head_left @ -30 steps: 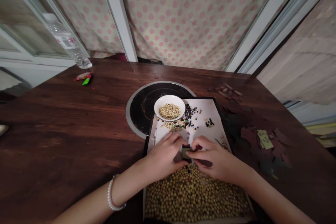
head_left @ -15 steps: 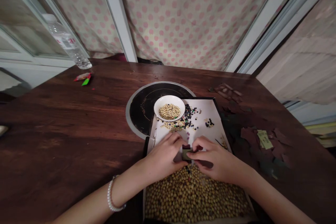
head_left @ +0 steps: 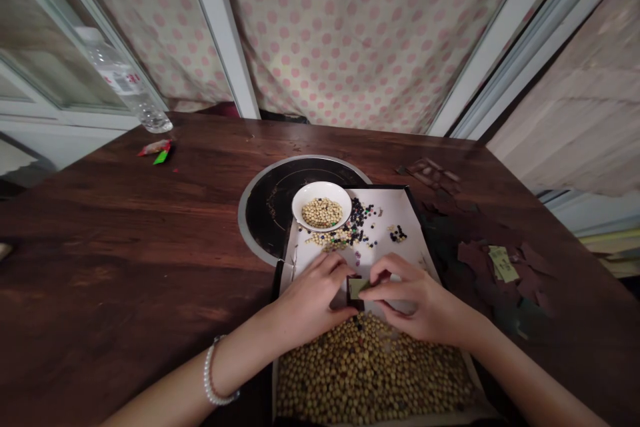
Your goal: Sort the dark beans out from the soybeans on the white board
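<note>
The tabletop (head_left: 125,213) is dark wood, smooth and faintly glossy, its grain showing. On it sit a glazed white ceramic bowl (head_left: 323,188), matt white paper (head_left: 395,213) and a glossy black disc (head_left: 270,213) ringed in metal; beyond it stand a clear plastic bottle (head_left: 123,87) and polka-dot cloth (head_left: 350,47).

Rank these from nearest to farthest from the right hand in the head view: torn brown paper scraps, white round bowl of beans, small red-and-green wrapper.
From the right hand:
1. Torn brown paper scraps, on the wooden table to its right.
2. White round bowl of beans, ahead and left, at the tray's far edge.
3. Small red-and-green wrapper, far left on the table.
</note>
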The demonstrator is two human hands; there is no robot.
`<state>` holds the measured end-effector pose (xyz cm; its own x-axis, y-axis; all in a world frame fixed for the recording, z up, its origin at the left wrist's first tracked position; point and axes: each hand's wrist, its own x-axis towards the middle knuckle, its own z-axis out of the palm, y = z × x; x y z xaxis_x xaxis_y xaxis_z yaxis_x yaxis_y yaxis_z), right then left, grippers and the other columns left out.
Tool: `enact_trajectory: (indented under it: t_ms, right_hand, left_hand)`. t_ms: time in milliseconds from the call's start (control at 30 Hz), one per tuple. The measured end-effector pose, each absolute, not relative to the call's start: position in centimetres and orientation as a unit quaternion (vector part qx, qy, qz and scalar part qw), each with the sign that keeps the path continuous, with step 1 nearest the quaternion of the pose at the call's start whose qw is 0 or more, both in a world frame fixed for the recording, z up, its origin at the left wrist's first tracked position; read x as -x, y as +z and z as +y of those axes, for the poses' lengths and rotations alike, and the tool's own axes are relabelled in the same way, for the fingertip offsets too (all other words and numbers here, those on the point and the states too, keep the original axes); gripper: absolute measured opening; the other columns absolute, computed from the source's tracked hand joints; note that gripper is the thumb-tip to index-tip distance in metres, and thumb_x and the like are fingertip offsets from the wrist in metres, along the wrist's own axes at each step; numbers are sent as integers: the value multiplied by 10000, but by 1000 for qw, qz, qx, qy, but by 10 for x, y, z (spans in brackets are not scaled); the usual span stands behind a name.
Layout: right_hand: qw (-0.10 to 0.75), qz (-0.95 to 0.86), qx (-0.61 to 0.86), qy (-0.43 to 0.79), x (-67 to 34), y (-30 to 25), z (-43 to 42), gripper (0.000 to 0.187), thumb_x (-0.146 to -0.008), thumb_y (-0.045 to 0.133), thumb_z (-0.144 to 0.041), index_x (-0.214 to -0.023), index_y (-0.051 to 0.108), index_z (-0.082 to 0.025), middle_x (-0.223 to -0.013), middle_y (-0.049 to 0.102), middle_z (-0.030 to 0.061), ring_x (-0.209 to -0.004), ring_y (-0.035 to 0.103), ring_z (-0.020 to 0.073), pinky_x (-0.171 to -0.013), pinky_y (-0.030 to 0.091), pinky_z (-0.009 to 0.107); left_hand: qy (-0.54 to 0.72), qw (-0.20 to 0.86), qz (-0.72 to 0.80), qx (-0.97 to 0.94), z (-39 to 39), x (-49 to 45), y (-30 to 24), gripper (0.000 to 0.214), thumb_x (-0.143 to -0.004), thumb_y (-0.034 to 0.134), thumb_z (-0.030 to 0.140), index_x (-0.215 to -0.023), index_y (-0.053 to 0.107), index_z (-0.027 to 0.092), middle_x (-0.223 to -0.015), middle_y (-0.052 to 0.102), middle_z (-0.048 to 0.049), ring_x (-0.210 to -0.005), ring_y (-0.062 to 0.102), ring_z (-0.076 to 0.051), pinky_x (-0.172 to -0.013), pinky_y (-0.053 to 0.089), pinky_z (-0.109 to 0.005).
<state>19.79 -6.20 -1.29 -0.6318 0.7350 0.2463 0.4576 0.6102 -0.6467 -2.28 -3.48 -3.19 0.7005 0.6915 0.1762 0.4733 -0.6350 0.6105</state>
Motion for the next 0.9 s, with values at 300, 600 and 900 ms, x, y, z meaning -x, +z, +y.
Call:
enact_trajectory:
  t_ms: [300,600,900]
  right_hand:
    - [256,-838,449,176,-206,-30,-57,366,-824,515,-41,-1133,592,-221,-1031,552,78,-990,517,221,-839,463,405]
    - [209,-857,400,249,-202,-24,-60,234,-854,527,-73,-969,661,-226,-915,561,49,-871,544,176,-750,466,315]
    - [129,-888,374,233,-194,-16,-62,355,-871,527,-126,-1187,608,-266,-1002,555,72,-980,516,209,-823,475,362]
  left_hand:
    - [180,269,336,-885,-35,22,-28,366,-702,749,220,-1008,549,199,-1078,528,-59,-1095,488,-276,-948,456,-454]
    - [170,274,343,-882,-36,23,-30,341,-721,740,235,-1001,549,194,-1060,526,-60,-1082,483,-273,-952,447,-456]
    - [184,277,336,-881,-35,22,-28,375,-694,731,192,-1028,562,193,-1079,533,-65,-1093,486,-292,-933,455,-477]
